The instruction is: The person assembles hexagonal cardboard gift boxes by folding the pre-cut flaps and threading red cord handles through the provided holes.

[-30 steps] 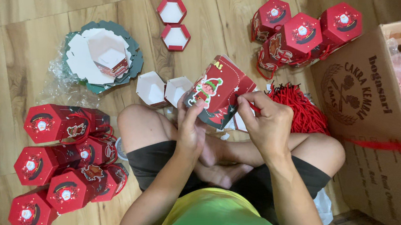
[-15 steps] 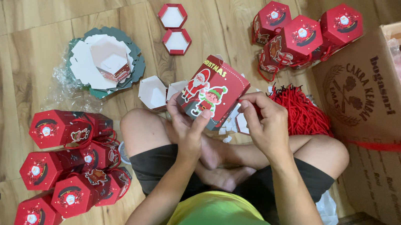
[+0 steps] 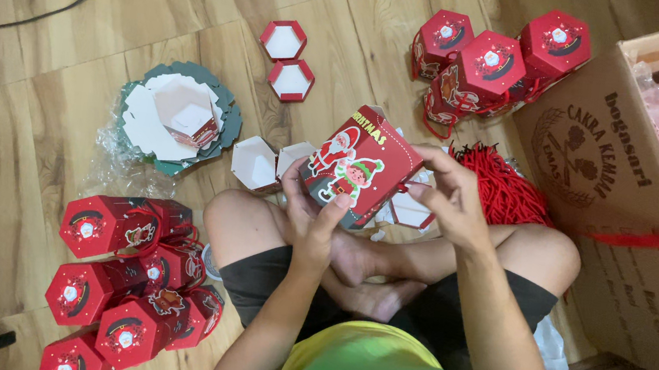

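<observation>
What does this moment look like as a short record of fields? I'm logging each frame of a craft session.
setting: wooden floor, person seated cross-legged
left hand: supports the red hexagonal gift box from below
right hand: fingers at the box's right side, by a red string
box pose: tilted on its side, cartoon figures facing the camera
left of person: pile of finished red boxes
upper right: second cluster of red boxes
right: open cardboard carton
near knees: bundle of red strings
floor ahead: two hexagonal lids, stack of flat cutouts
</observation>
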